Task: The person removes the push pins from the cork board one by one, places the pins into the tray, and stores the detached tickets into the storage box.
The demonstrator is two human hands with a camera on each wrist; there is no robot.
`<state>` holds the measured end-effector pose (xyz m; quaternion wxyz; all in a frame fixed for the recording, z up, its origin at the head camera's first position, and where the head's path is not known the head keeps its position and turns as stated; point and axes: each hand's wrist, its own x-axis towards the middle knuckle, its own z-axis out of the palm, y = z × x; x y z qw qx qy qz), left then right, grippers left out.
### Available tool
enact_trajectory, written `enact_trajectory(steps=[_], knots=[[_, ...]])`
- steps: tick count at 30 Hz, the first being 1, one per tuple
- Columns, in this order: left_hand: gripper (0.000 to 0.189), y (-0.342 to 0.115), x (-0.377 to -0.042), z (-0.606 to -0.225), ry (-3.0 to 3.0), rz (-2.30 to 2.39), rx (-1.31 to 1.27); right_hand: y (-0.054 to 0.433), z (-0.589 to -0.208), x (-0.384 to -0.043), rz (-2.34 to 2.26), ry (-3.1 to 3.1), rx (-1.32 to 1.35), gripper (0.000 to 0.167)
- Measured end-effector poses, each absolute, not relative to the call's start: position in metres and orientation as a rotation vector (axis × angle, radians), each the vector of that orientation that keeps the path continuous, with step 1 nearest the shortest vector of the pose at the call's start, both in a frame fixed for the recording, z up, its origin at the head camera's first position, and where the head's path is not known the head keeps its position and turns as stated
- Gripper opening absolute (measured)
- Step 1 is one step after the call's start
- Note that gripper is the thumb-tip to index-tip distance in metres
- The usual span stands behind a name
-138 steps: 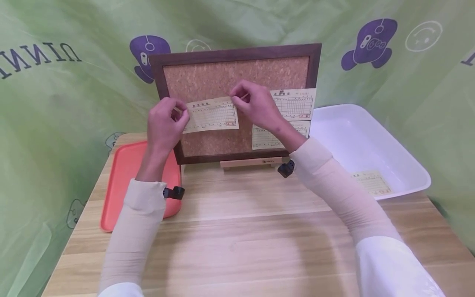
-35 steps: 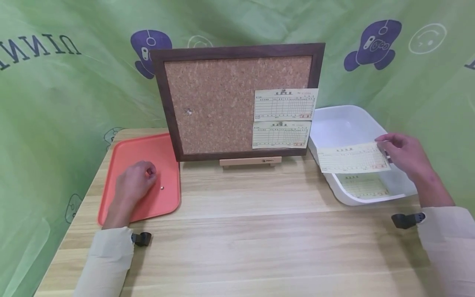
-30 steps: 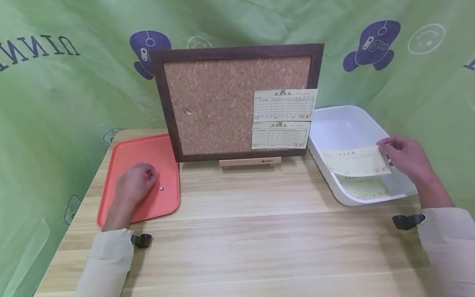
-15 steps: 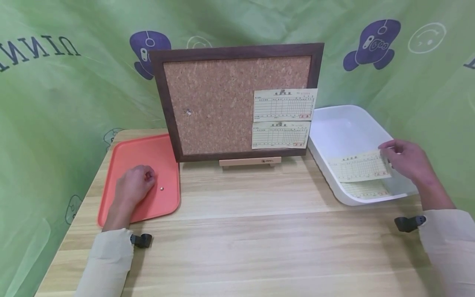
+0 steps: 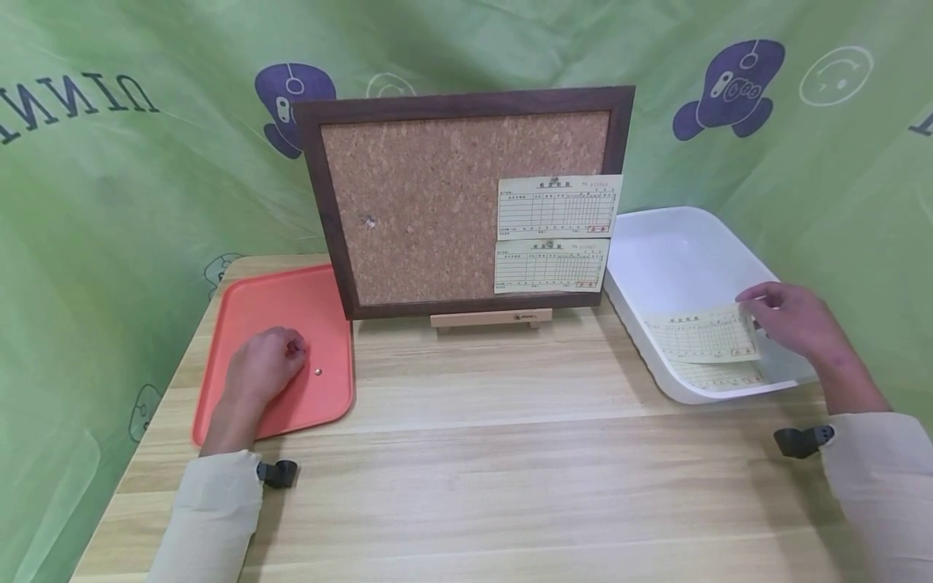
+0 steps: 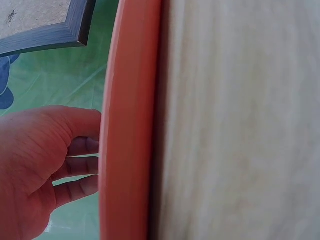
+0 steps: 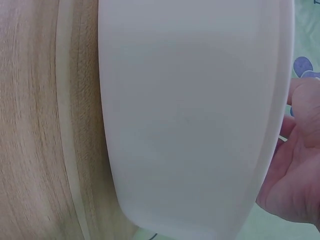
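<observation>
My right hand (image 5: 790,320) pinches the top right corner of a pale yellow receipt slip (image 5: 692,338) in the head view. That slip hangs low inside the white tub (image 5: 666,243), over another receipt slip (image 5: 722,375) in it. My left hand (image 5: 266,364) rests at the red tray (image 5: 291,291), fingers loosely curled and fingertips out of sight; nothing shows in it. A small shiny tack (image 5: 317,372) lies in the tray near its fingers. In the wrist views, the tray's rim (image 6: 127,120) and the tub's wall (image 7: 190,120) cover the fingertips.
A framed cork board (image 5: 423,178) leans on a small wooden stand (image 5: 491,318) at the back. Two receipt slips, an upper slip (image 5: 560,208) and a lower slip (image 5: 551,265), are pinned at its right. A small silvery spot (image 5: 370,221) shows on the cork's left.
Both hands earlier held a receipt slip at the board's left. Since then the left hand went to the tray, and the right hand has lowered the slip into the tub.
</observation>
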<state>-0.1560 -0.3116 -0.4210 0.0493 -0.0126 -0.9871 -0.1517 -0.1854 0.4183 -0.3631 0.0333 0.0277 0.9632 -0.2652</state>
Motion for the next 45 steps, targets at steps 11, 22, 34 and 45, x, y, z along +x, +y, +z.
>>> enact_trajectory(steps=[11,22,34,45], knots=[[0.01,-0.31,-0.157,-0.419,-3.025,-0.472,-0.047,0.42,-0.361,-0.188,-0.744,2.916,0.055,0.057],[0.012,-0.309,-0.156,-0.413,-3.002,-0.447,-0.079,0.422,-0.356,-0.185,-0.688,2.911,0.0,0.06],[0.011,-0.304,-0.153,-0.4,-2.961,-0.455,-0.112,0.416,-0.35,-0.179,-0.709,2.911,0.005,0.062],[0.012,-0.28,-0.149,-0.38,-2.931,-0.42,-0.156,0.394,-0.34,-0.178,-0.76,3.102,-0.048,0.045]])
